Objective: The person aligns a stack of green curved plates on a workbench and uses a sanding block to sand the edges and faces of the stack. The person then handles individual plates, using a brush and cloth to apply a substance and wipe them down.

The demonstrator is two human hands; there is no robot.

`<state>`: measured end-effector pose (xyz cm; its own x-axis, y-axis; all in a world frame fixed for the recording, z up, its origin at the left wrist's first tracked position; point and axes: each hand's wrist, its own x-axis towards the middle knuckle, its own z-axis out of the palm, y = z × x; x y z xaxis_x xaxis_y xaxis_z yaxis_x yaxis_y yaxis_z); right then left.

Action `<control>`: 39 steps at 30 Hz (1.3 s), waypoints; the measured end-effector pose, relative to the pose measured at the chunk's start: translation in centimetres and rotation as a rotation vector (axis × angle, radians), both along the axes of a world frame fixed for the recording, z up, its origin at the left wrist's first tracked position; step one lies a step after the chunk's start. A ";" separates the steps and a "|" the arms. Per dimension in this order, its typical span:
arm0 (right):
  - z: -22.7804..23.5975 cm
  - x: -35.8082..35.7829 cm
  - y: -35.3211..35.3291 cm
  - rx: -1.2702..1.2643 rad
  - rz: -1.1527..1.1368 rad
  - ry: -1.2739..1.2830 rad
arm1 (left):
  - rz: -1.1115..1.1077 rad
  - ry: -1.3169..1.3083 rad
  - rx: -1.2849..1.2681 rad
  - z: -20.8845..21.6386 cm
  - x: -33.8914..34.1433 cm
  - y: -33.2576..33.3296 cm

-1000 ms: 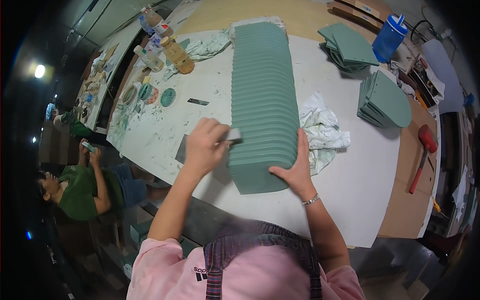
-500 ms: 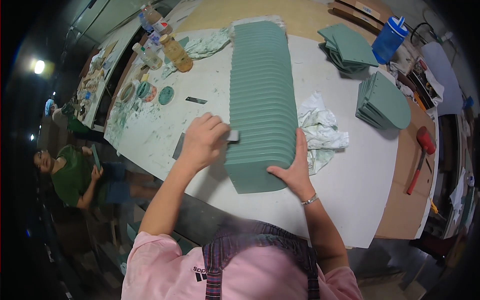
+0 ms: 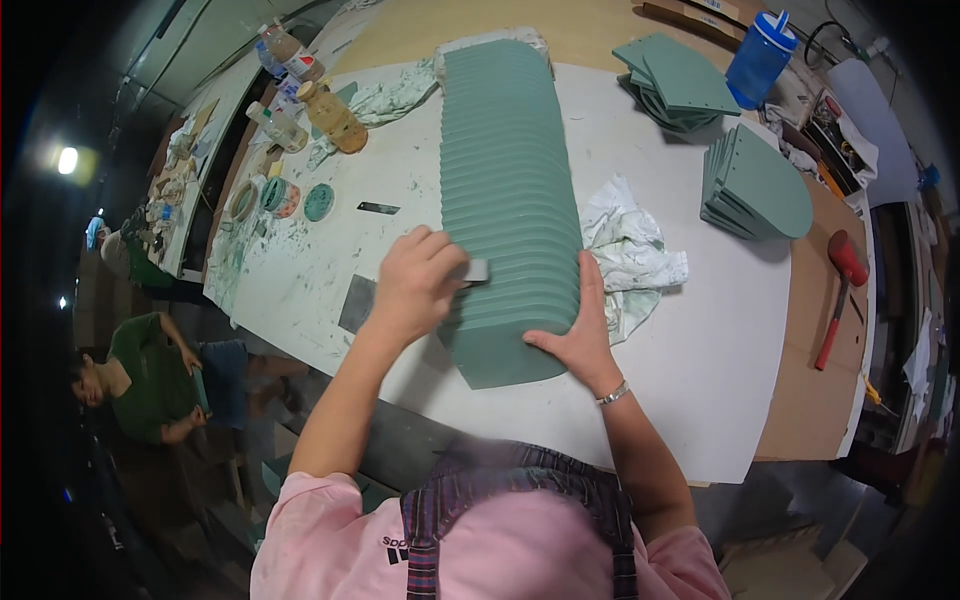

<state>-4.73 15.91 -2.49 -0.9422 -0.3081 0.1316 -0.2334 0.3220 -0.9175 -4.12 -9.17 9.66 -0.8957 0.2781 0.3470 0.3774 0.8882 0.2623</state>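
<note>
A long row of green curved-edge panels (image 3: pixel 510 180), standing tightly one behind another, runs away from me across the table. My left hand (image 3: pixel 418 285) is closed around a small grey block (image 3: pixel 475 270) and holds it against the row's left side near the close end. My right hand (image 3: pixel 583 340) lies on the right near corner, thumb over the front panel and fingers stretched along the curved side; it braces the row without wrapping round anything. Beside my left hand lies a thin dark grey flat sheet (image 3: pixel 357 304).
Right of the row lies a crumpled stained cloth (image 3: pixel 630 245). Farther right are fanned green panels (image 3: pixel 757 185), another panel pile (image 3: pixel 685 80), a blue bottle (image 3: pixel 760 60) and a red mallet (image 3: pixel 845 265). Leftward stand bottles (image 3: pixel 332 118) and a tub of green paste (image 3: pixel 280 196). A co-worker (image 3: pixel 150 380) is at left.
My left hand has moved the grey block rightward onto the row, uncovering more of the dark sheet. My right hand keeps its place. The whole view has shifted slightly.
</note>
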 end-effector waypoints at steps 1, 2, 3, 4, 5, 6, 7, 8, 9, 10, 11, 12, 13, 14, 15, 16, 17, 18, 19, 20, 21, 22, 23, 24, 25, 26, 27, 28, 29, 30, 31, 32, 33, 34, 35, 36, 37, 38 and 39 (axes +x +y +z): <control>0.0 -0.1 -0.6 -0.006 0.015 0.011 | -0.024 0.028 -0.011 0.0 -0.4 0.8; 0.1 -0.1 -0.8 -0.008 0.027 0.016 | -0.048 0.045 0.020 -0.2 -1.1 1.9; 0.1 -0.1 -1.0 -0.027 0.037 0.010 | -0.073 0.062 0.050 -0.5 -1.8 2.8; 0.1 -0.1 -0.7 -0.039 0.038 0.004 | -0.089 0.061 0.050 -0.8 -2.5 3.7; -0.1 -0.1 -0.6 -0.035 0.041 0.006 | -0.086 0.064 0.053 -0.5 -2.6 3.6; -0.2 -0.1 -0.6 -0.044 0.039 -0.010 | -0.088 0.024 0.023 0.1 -2.5 3.2; -0.4 -0.2 -0.1 -0.045 0.026 -0.028 | -0.101 -0.016 -0.001 0.3 -2.6 2.9; -0.3 -0.2 -0.1 -0.044 0.017 -0.028 | -0.081 -0.034 -0.030 0.5 -2.0 1.7; -0.3 -0.3 -0.1 -0.023 0.021 -0.018 | -0.091 -0.034 -0.029 0.4 -1.5 1.0; -0.1 -0.2 -0.3 -0.002 0.026 -0.011 | -0.021 -0.055 -0.021 0.4 -0.9 0.5; -0.1 -0.1 -0.3 -0.002 0.018 -0.015 | 0.049 -0.076 -0.013 0.3 -0.6 0.2; 0.0 0.0 -0.2 0.009 0.011 -0.009 | 0.013 -0.040 0.000 -0.3 -1.0 0.8; 0.2 0.0 -0.7 0.005 0.029 0.003 | -0.009 0.021 0.006 -0.5 -1.2 1.5; 0.1 -0.1 -0.8 0.001 0.039 0.004 | -0.037 0.042 0.025 -0.8 -1.9 3.0; -0.1 0.0 -0.9 -0.001 0.042 0.010 | -0.063 0.064 0.045 -1.0 -2.5 4.0; -0.2 0.0 -0.7 0.003 0.036 0.014 | -0.060 0.065 0.049 -0.9 -3.0 4.4; -0.2 -0.1 -0.5 0.006 0.040 0.015 | -0.097 0.056 0.000 -0.7 -3.5 4.8; -0.2 -0.1 -0.5 -0.008 0.038 0.012 | -0.134 0.046 -0.050 -0.4 -3.6 5.0; -0.3 -0.2 -0.1 -0.020 0.027 0.008 | -0.140 0.046 -0.045 0.1 -3.5 4.9; -0.2 -0.3 0.0 -0.014 0.015 0.009 | -0.107 -0.008 -0.108 0.7 -3.2 3.8; -0.2 -0.4 0.2 0.004 0.017 0.012 | -0.075 -0.061 -0.172 1.0 -2.9 2.8; 0.0 -0.2 -0.1 0.013 0.026 0.011 | -0.039 -0.076 -0.136 1.0 -2.3 2.0; 0.0 -0.1 -0.3 0.011 0.019 0.009 | -0.045 -0.078 -0.139 0.7 -2.3 2.1; 0.1 0.0 -0.4 0.013 0.017 0.009 | -0.055 -0.037 -0.125 0.2 -2.5 2.7; 0.2 -0.1 -0.6 0.014 0.025 0.016 | -0.054 0.009 -0.113 0.0 -2.8 3.4; 0.1 -0.1 -0.6 0.012 0.032 0.018 | -0.085 0.006 -0.133 -0.4 -3.3 4.7; -0.1 -0.1 -0.6 -0.006 0.031 0.011 | -0.078 0.008 -0.134 -0.7 -3.9 5.7; -0.1 -0.1 -0.4 -0.021 0.025 0.004 | -0.114 0.043 -0.097 -0.8 -4.6 6.7; -0.1 -0.1 -0.4 -0.021 0.029 0.005 | -0.150 0.078 -0.060 -0.7 -5.0 7.2; -0.1 -0.2 -0.4 -0.031 0.038 0.011 | -0.126 0.099 -0.012 -0.4 -5.1 7.0; -0.1 -0.1 -0.4 -0.037 0.033 0.015 | -0.134 0.096 -0.007 -0.2 -5.0 6.9; -0.1 -0.1 -0.3 -0.035 0.025 0.011 | -0.128 0.092 0.007 0.1 -4.7 6.6; -0.1 -0.1 -0.3 -0.015 0.020 0.009 | -0.121 0.087 0.020 0.2 -4.3 6.2; 0.0 -0.1 -0.4 -0.002 0.024 0.010 | -0.139 0.007 -0.047 0.4 -3.5 5.2; 0.2 -0.1 -0.7 -0.014 0.029 0.010 | -0.124 -0.068 -0.033 0.7 -2.6 3.5; 0.2 -0.1 -1.0 -0.010 0.035 0.010 | -0.105 -0.144 -0.021 1.1 -1.5 1.5; -0.1 -0.2 -0.1 0.024 0.014 0.008 | -0.056 -0.169 -0.009 1.4 -1.0 0.6; 0.0 -0.1 -0.1 0.023 0.005 0.003 | 0.030 -0.092 -0.085 1.5 0.0 -1.1; 0.0 -0.2 0.1 0.025 0.000 0.008 | 0.021 -0.097 -0.084 1.0 0.8 -1.4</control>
<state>-4.91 15.96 -2.48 -0.9412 -0.3112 0.1313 -0.2406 0.3452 -0.9072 -3.37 -10.58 10.64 -0.9299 0.2833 0.2346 0.3347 0.9161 0.2206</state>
